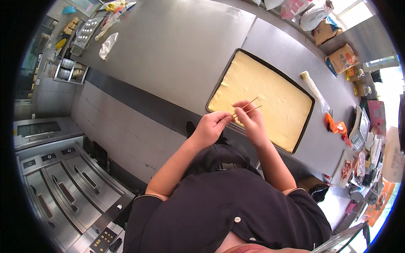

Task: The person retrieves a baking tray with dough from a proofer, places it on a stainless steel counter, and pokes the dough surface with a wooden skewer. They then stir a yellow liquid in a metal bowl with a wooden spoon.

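Note:
My left hand [214, 127] pinches the near ends of two thin wooden sticks [254, 109] between thumb and fingertips. Close beside it, my right hand [253, 124] has its thumb and fingers curled about the sticks; whether it grips them is unclear. The sticks' far ends spread apart and point forward right. Both hands are above the near edge of a dark rectangular baking tray [274, 72]. A pale yellow sheet of dough or sponge [269, 91] fills the tray, its top mostly smooth with a few small bumps.
The tray rests on a steel worktable [177, 47]. To its right lie a piping bag [314, 90], an orange plastic bag [337, 125] and a digital scale [359, 129]. A white cloth or bag [108, 46] is at the far left. A deck oven [69, 186] stands left behind me.

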Action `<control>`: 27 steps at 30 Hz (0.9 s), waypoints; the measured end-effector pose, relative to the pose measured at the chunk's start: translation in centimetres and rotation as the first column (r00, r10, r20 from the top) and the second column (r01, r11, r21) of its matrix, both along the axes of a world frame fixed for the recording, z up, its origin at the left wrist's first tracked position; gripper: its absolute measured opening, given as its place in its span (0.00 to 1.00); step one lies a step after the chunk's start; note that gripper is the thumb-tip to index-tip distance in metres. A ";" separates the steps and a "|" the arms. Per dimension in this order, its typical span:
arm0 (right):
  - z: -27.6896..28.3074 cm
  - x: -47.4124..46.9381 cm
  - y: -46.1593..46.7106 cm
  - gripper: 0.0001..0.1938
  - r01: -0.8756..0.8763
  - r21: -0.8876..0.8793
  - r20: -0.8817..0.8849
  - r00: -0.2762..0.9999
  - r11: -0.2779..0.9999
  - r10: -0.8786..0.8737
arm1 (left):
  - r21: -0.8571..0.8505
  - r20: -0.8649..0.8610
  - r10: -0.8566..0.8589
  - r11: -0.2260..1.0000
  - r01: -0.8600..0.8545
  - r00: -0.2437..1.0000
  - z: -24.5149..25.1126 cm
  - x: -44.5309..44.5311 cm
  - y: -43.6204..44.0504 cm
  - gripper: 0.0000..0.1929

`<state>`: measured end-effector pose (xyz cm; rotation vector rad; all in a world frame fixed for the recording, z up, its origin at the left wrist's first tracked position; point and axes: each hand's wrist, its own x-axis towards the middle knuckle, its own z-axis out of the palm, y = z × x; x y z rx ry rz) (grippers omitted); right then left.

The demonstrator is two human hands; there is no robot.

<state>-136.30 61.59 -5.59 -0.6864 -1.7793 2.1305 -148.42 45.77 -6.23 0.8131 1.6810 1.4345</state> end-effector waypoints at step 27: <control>0.5 4.2 1.9 0.08 0.118 -0.012 0.167 0.979 0.993 -0.114 | -0.021 0.654 -0.250 0.937 0.347 0.714 -5.5 -1.9 -3.9 0.15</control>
